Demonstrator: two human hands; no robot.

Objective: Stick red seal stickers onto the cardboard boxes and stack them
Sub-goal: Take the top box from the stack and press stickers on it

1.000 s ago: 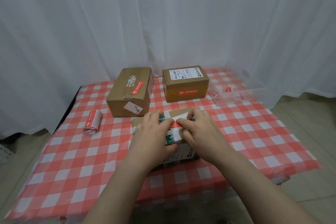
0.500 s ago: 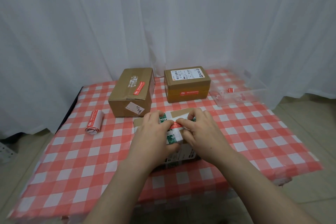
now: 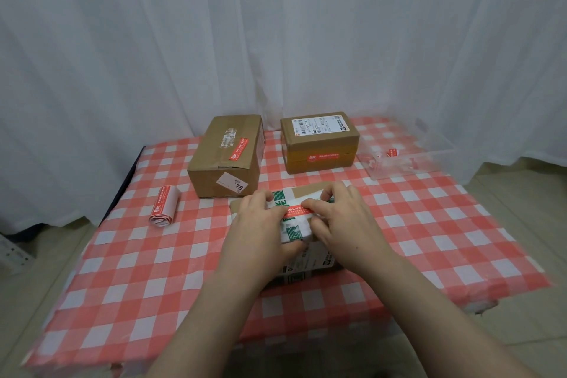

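On the table (image 3: 429, 224), two boxes stand side by side at centre frame, one (image 3: 225, 156) left, the other (image 3: 319, 141) right. Below them a third box (image 3: 306, 242) lies under both hands. A sticker roll (image 3: 164, 207) lies at left; a tray (image 3: 408, 159) sits at right.

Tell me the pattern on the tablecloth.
The tablecloth is a red-and-white check, seen best in the head view, the only one.

Two boxes (image 3: 225, 156) block behind — sides open
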